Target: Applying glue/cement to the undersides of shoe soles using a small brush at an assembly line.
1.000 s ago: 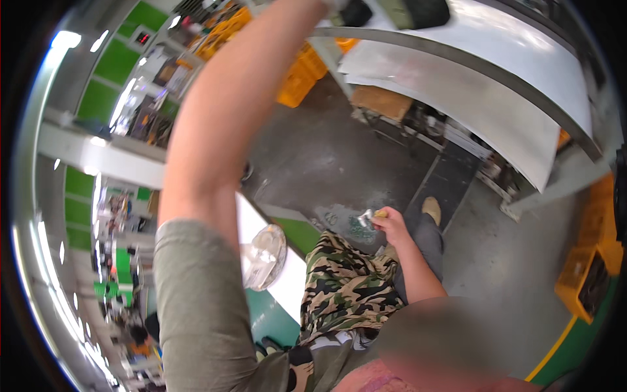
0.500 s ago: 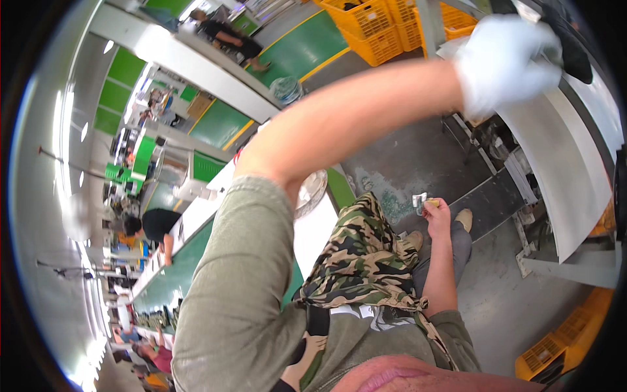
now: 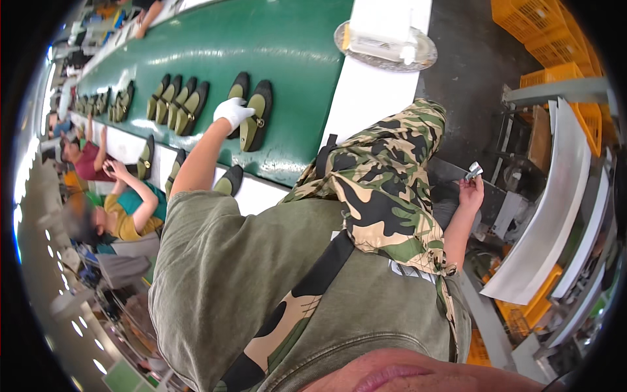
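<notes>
My left hand [image 3: 232,112], in a white glove, reaches out to the left over a green belt [image 3: 294,46]. Its fingers close on the side of an olive-green flat shoe [image 3: 257,116] with a black toe and a strap. Against the glove's far side is a matching shoe [image 3: 239,86], partly covered by the hand. Low on the right, my bare right hand [image 3: 470,193] is closed with a small shiny silver piece [image 3: 473,171] sticking up from its fingertips. The piece's exact kind is too small to tell.
More olive shoes [image 3: 189,108] lie in rows farther left on the belt. A round grey-rimmed tray [image 3: 424,55] rests on the white ledge. Co-workers [image 3: 130,209] sit along the belt's near side. Yellow crates [image 3: 535,23] and a curved white panel [image 3: 542,228] stand at right.
My left hand has swung from the upper right, beside a dark object, across to the shoes on the belt. The view has turned left. My right hand still holds its small silver piece.
</notes>
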{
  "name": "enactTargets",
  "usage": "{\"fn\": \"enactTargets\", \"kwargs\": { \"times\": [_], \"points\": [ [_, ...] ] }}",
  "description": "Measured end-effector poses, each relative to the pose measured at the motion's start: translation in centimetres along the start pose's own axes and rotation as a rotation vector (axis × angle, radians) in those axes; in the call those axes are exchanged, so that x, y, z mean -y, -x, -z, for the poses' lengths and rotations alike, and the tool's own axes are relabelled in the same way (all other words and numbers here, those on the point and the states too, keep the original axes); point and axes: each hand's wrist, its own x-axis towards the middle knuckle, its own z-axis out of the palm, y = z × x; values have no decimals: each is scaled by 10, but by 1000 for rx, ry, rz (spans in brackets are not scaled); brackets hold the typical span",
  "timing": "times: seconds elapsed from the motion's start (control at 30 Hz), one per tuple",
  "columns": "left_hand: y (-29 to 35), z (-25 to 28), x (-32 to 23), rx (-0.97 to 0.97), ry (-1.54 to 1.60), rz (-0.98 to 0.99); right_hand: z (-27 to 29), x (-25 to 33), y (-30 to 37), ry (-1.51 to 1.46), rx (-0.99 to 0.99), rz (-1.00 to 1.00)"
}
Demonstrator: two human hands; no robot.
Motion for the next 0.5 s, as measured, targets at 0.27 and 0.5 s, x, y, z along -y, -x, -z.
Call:
{"fn": "enactTargets", "kwargs": {
  "times": [0.27,0.5],
  "points": [
    [-12,-59,19,285,99,292,-36,18,32,66,-6,6],
    [-42,-72,20,334,81,243,-108,37,38,119,160,76]
  ]
}}
